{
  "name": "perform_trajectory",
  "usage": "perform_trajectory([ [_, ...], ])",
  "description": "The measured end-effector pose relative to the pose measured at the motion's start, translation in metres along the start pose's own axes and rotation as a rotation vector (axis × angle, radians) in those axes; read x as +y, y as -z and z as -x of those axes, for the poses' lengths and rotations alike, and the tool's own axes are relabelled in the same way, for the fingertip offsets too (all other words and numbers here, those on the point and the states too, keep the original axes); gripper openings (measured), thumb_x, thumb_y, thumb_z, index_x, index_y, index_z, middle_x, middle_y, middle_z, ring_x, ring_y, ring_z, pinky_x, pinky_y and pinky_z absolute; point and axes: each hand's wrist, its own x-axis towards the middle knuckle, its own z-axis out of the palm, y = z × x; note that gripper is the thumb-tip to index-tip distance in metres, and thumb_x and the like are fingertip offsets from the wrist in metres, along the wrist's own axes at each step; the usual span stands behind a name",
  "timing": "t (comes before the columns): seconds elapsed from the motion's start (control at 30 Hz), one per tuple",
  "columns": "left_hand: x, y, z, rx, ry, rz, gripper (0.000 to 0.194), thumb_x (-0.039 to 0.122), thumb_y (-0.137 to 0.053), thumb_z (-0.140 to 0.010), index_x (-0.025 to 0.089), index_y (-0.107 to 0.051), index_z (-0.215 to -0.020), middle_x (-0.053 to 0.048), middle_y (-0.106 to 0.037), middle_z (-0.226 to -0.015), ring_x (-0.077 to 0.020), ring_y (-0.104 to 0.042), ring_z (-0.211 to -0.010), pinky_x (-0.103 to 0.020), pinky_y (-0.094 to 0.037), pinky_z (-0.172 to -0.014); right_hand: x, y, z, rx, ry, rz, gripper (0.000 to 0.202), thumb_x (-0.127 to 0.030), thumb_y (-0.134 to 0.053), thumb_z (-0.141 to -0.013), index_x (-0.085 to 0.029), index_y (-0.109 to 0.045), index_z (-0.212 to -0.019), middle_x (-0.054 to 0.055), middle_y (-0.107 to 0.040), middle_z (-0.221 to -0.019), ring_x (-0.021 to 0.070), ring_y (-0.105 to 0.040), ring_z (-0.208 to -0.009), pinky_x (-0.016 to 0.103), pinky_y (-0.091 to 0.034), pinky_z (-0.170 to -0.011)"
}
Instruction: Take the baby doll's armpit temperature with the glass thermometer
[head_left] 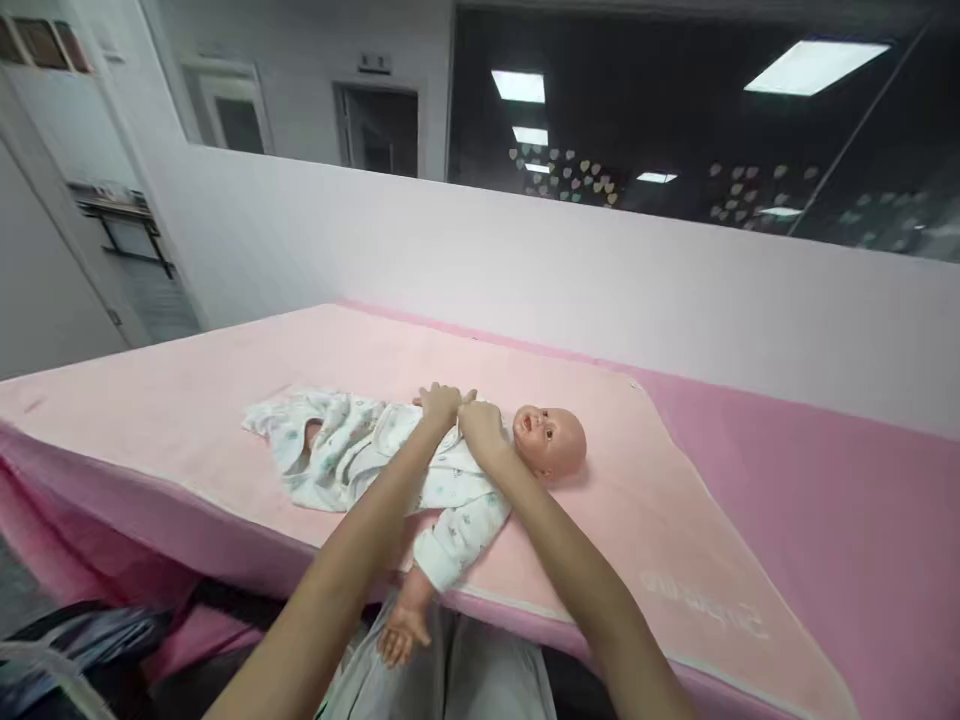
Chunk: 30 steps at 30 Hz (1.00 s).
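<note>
Baby doll (553, 447) lies on its back across a pale pink cover (637, 490), near the table's front edge, its bald head towards the right. It wears a white printed garment (454, 487) whose lower part spreads out to the left, with a bit of leg (312, 432) showing through an opening. I have both hands side by side at the upper chest, towards the doll's far side. My left hand (441, 403) rests on the cloth with bent fingers; my right hand (482, 432) is curled just beside it, close to the chin. The fingertips are hidden from me, so I cannot tell whether either hand actually grips the fabric. The near sleeve (461, 540) is on, and that arm's hand (405, 632) hangs past the edge, above grey trousers (491, 670). Behind the table I see a white wall (600, 290) beneath a dark window (637, 110).
</note>
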Motion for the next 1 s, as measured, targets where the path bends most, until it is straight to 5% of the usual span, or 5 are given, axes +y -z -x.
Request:
perform_trajectory([
  [0.13,-0.003,0.003,0.002,0.003,0.082,0.013,0.069,0.057,-0.017,-0.089,0.011,-0.066,-0.106,-0.019,-0.060,-0.112,-0.0339,-0.048,-0.110,-0.048,-0.037,-0.089,0.006,0.003,0.008,0.012,-0.008,-0.032,0.022,-0.016,-0.054,-0.085,-0.007,-0.062,-0.103,0.022,-0.065,-0.103,0.0242,-0.062,-0.101,0.034,-0.047,-0.084],
  [0.37,-0.007,0.007,0.005,0.035,0.139,0.041,0.064,0.052,-0.023,-0.087,0.007,-0.066,-0.105,-0.020,-0.063,-0.106,-0.0331,-0.052,-0.104,-0.042,-0.040,-0.084,0.088,0.029,0.021,-0.073,0.029,-0.515,0.017,-0.028,-0.061,-0.077,-0.016,-0.070,-0.084,0.005,-0.070,-0.072,0.0154,-0.062,-0.065,0.024,-0.045,-0.062],
  [0.47,-0.008,0.011,0.006,0.007,0.141,0.040,0.057,0.044,-0.027,-0.085,0.008,-0.066,-0.105,-0.019,-0.064,-0.106,-0.0319,-0.054,-0.104,-0.040,-0.040,-0.083,0.124,0.017,0.019,0.064,-0.113,-0.729,0.017,-0.031,-0.059,-0.076,-0.017,-0.069,-0.081,0.004,-0.069,-0.079,0.0130,-0.059,-0.065,0.022,-0.042,-0.056],
  [0.57,-0.009,0.014,0.007,-0.056,0.125,0.046,0.051,0.041,-0.031,-0.082,0.012,-0.066,-0.104,-0.017,-0.062,-0.112,-0.0335,-0.050,-0.110,-0.042,-0.038,-0.087,0.145,-0.002,0.012,-0.050,-0.129,-0.823,0.023,-0.036,-0.060,-0.075,-0.017,-0.065,-0.064,0.001,-0.065,-0.064,0.0123,-0.055,-0.059,0.022,-0.040,-0.054],
  [1.0,-0.010,0.018,0.016,-0.168,0.130,0.205,0.057,0.045,-0.023,-0.083,0.012,-0.063,-0.107,-0.020,-0.063,-0.109,-0.0343,-0.057,-0.101,-0.048,-0.039,-0.086,0.167,-0.026,0.007,-0.157,0.015,-1.286,0.034,-0.047,-0.071,-0.062,-0.014,-0.060,-0.062,-0.003,-0.057,-0.060,0.0096,-0.051,-0.061,0.023,-0.038,-0.060],
])
